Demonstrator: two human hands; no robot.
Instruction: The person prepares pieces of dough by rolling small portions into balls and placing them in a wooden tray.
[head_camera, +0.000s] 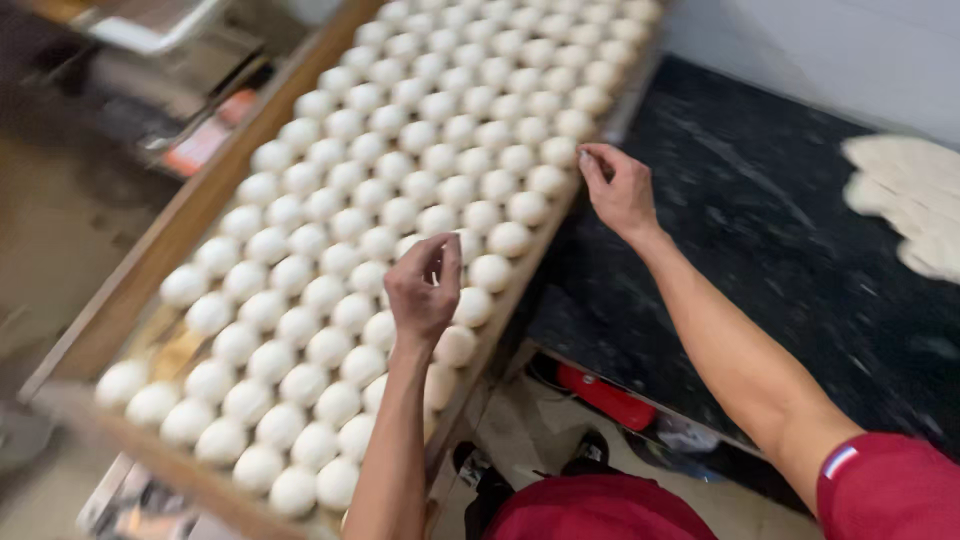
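A long wooden tray (178, 232) runs from near left to far right, packed with rows of small white dough balls (340, 210). My left hand (423, 288) hovers over the near right part of the tray with fingers curled and pinched together, nothing visibly in them. My right hand (615, 186) is at the tray's right edge beside a dough ball (558, 151), fingertips pinched; I cannot see anything between them.
A dark speckled stone counter (760, 230) lies right of the tray, with a flat piece of pale dough (910, 200) at its far right. Below the counter sits a red object (605, 395) on the floor. Metal trays (150, 30) are at the upper left.
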